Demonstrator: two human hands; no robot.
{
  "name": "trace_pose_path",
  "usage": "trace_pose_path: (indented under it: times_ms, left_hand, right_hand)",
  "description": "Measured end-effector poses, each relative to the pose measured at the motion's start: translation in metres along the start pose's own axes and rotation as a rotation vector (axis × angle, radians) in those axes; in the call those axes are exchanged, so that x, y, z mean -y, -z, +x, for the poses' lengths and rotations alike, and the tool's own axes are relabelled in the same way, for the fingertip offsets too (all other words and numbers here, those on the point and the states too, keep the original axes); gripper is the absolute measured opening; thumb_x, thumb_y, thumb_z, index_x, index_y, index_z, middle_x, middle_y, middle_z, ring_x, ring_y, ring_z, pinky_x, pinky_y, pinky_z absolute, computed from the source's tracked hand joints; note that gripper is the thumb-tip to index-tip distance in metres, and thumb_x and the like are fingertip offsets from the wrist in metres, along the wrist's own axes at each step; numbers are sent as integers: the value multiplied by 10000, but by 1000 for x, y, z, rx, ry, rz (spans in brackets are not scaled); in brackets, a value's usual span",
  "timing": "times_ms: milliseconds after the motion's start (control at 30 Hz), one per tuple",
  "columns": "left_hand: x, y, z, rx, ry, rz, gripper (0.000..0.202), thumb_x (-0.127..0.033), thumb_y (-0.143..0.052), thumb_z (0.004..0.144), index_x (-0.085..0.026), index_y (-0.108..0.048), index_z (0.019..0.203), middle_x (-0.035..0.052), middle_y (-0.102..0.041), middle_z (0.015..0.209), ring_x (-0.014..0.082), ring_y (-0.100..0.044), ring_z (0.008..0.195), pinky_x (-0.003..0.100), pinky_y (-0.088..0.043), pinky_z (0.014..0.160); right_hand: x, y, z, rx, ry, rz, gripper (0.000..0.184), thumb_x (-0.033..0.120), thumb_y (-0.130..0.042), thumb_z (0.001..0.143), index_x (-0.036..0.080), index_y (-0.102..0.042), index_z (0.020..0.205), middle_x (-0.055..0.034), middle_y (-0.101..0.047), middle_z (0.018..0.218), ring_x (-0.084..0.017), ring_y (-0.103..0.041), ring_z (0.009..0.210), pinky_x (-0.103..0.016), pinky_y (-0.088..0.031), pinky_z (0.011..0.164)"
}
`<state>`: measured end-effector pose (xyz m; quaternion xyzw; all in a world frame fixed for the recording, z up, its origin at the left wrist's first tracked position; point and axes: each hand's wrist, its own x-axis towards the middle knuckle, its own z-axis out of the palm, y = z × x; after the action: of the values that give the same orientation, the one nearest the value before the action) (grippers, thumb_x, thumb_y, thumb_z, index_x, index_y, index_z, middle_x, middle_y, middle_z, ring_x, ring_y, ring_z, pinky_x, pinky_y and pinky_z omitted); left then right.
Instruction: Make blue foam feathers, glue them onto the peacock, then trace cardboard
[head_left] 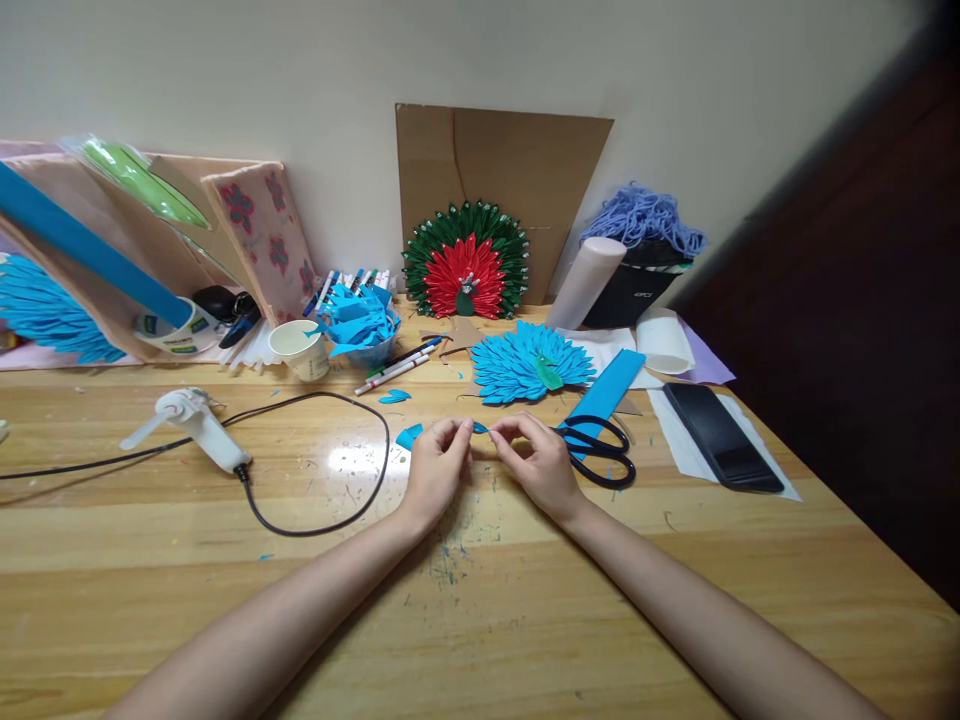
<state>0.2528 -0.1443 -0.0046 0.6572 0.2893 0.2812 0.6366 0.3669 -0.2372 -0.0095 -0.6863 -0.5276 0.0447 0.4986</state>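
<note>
Between my two hands, low over the table, is a small blue paper piece (481, 428). The fingertips of my left hand (440, 465) pinch its left end. At its right end, the thumb and forefinger of my right hand (534, 462) are closed on it. Black-handled scissors (611, 450) lie just right of my right hand, over a blue paper strip (616, 385). Another blue scrap (409, 437) sits beside my left hand. Beyond the hands lies a blue paper peacock (517, 365) with a green body, and small blue petals (395, 397) rest left of it.
A white glue gun (202, 425) with a looping black cord lies on the left. Behind are a paper cup (300, 350), a bowl of blue scraps (360, 330), markers (401, 368) and a red-green peacock (465, 265) against cardboard (510, 160). A phone (722, 437) lies right.
</note>
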Motion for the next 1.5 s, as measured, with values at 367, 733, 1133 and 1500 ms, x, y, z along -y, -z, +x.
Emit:
trace_pose_path:
  times_ms: [367, 733, 1133, 1500]
  left_hand:
    - [2, 0, 0, -12, -10, 36, 358, -421, -481, 836, -165, -464, 586, -49, -423, 489, 70, -378, 435, 203, -303, 455]
    - [3, 1, 0, -31, -11, 23, 372, -428, -476, 838, -169, -447, 573, -50, -424, 477, 77, -401, 442, 205, -316, 471]
    - [1, 1, -1, -54, -18, 25, 353, -420, -487, 834, -169, -469, 586, -49, -433, 482, 75, -392, 436, 206, -314, 462]
    - [2, 1, -2, -50, -11, 5, 341, -453, -499, 821, -164, -527, 642, -60, -424, 469, 74, -381, 405, 209, -303, 433]
  right_hand:
    - [-1, 0, 0, 0, 14, -7, 66, 216, -522, 849, 198, -564, 801, -23, -607, 768, -146, -571, 701, -266, -462, 638]
    - [-1, 0, 0, -17, 24, -15, 56, 208, -531, 848, 196, -569, 808, -22, -605, 769, -148, -572, 708, -273, -456, 662]
    - [-2, 0, 0, -21, 30, -8, 65, 217, -523, 858, 203, -585, 849, -31, -624, 808, -162, -596, 765, -289, -476, 702]
    - [1, 0, 0, -19, 21, -18, 77, 236, -510, 858, 208, -563, 811, -33, -612, 777, -166, -582, 728, -300, -471, 677]
